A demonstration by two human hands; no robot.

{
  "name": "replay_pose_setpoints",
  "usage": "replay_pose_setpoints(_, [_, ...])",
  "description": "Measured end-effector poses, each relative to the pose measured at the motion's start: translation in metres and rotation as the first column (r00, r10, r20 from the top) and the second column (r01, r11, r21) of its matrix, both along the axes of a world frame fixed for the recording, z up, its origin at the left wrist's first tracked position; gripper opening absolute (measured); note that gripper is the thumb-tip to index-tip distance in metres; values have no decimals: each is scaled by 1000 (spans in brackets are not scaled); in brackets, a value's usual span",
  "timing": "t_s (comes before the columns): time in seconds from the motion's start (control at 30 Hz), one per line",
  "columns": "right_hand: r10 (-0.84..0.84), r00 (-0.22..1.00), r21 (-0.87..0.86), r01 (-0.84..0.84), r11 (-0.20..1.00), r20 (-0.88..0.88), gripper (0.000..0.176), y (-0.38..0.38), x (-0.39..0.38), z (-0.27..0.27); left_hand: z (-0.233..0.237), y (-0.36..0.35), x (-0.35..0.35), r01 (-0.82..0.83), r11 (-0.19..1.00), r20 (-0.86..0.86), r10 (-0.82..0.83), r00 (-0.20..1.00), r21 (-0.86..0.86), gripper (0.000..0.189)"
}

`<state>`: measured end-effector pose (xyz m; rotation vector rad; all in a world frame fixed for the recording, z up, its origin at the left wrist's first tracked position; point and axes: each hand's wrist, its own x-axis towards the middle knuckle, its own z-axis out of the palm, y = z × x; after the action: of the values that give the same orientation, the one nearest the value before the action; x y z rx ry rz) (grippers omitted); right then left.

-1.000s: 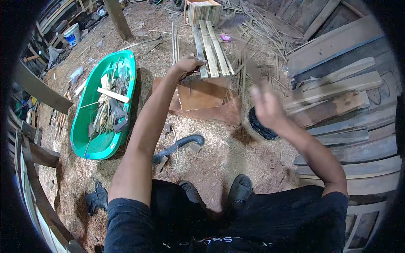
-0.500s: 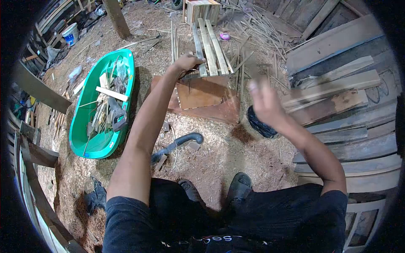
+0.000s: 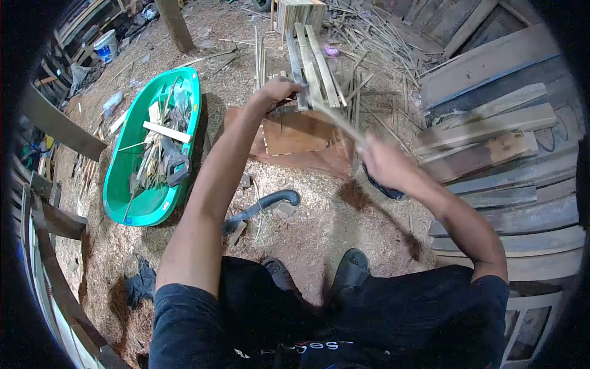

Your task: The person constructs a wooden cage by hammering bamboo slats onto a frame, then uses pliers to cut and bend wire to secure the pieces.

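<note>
My left hand (image 3: 283, 90) is closed at the near end of several pale slats (image 3: 321, 64); its fingertips are partly hidden, and what they pinch is too small to make out. Below it lies a brown wooden board (image 3: 296, 133) on a larger reddish sheet (image 3: 307, 161). My right hand (image 3: 388, 161) is wrapped round a wooden handle (image 3: 341, 123), which slants up and left toward the slats and my left hand. The tool's far end is blurred near the slats.
A green tub (image 3: 117, 184) with wood scraps stands on the left. Planks (image 3: 491, 132) are stacked at the right. A curved dark pipe (image 3: 261, 206) lies before my feet. A slatted wooden box (image 3: 299, 17) and a post (image 3: 175, 24) stand farther off.
The handle in my right hand has swung down from a blurred upright position to slant toward the slats. My left hand has shifted slightly up and right in view.
</note>
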<state>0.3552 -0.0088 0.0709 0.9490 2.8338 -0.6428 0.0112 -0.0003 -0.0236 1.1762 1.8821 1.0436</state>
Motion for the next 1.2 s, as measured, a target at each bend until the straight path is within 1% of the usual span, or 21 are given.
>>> replay_pose_setpoints(0.03, [-101,994,-127,97,987,-30,20,-3,0,-11,4,-3,0,-23,1000,-27,23,999,-7,34])
replay_pose_setpoints(0.13, [-20,946,-7,18,1000,-323,25,10,3,10,2,-3,-1,67,998,79,-68,995,9,35])
replay_pose_setpoints(0.17, [-3,894,69,37,997,-449,24,10,0,24,2,-4,2,18,998,116,-25,993,58,32])
replay_pose_setpoints(0.27, [46,764,119,40,992,-644,25,8,-10,51,11,-4,3,14,1000,88,-15,996,19,31])
replay_pose_setpoints(0.3, [-26,746,32,63,998,-665,28,4,-12,54,18,-6,6,11,1000,67,-13,998,24,31])
replay_pose_setpoints(0.4, [-10,784,43,47,998,-621,30,10,-14,51,31,-14,16,-8,999,14,7,1000,31,37])
replay_pose_setpoints(0.43, [-33,796,47,77,996,-604,31,13,-15,46,23,-5,8,51,998,-72,-49,996,27,39])
replay_pose_setpoints(0.53, [-98,814,44,150,988,-572,36,36,-21,26,15,-1,9,-3,999,-68,5,998,35,42])
replay_pose_setpoints(0.57, [-115,813,33,162,986,-571,38,50,-23,17,19,-3,12,13,1000,-138,-9,990,26,45])
replay_pose_setpoints(0.6, [-132,811,21,176,984,-571,41,61,-26,11,19,-5,16,-6,999,-137,11,991,41,46])
replay_pose_setpoints(0.7, [-324,798,-143,294,945,-508,43,80,-37,2,15,-9,26,-55,998,-150,61,987,41,48])
replay_pose_setpoints(0.73, [-346,791,-197,285,938,-505,42,84,-41,0,18,-15,31,-12,997,-184,25,983,73,47])
replay_pose_setpoints(0.8, [-389,778,-304,265,915,-493,42,90,-48,-8,28,-33,48,-5,1000,-101,2,995,-29,46])
replay_pose_setpoints(0.83, [-373,717,-342,198,919,-588,40,94,-54,-19,42,-50,63,-6,999,23,7,1000,-47,48])
replay_pose_setpoints(0.87, [-357,717,-318,197,927,-599,41,96,-59,-25,53,-64,75,-4,998,146,14,989,-65,50])
replay_pose_setpoints(0.9, [-341,717,-294,196,935,-608,41,97,-64,-29,38,-64,73,12,994,207,11,978,-110,54])
replay_pose_setpoints(0.93, [-326,716,-271,196,942,-617,42,96,-69,-29,37,-71,78,51,991,188,-28,982,-121,57])
replay_pose_setpoints(1.0, [-345,704,-299,193,934,-622,44,89,-81,-25,45,-86,96,67,973,253,-9,967,-221,57])
replay_pose_setpoints(1.03, [-347,695,-293,202,935,-629,44,83,-86,-19,62,-94,107,39,974,302,31,953,-223,58])
replay_pose_setpoints(1.07, [-350,687,-285,212,935,-636,45,79,-90,-14,57,-91,111,-39,986,336,92,937,-162,59])
replay_pose_setpoints(1.2, [-371,607,-270,255,928,-702,44,98,-100,-46,48,-60,96,-150,989,334,145,932,-9,44])
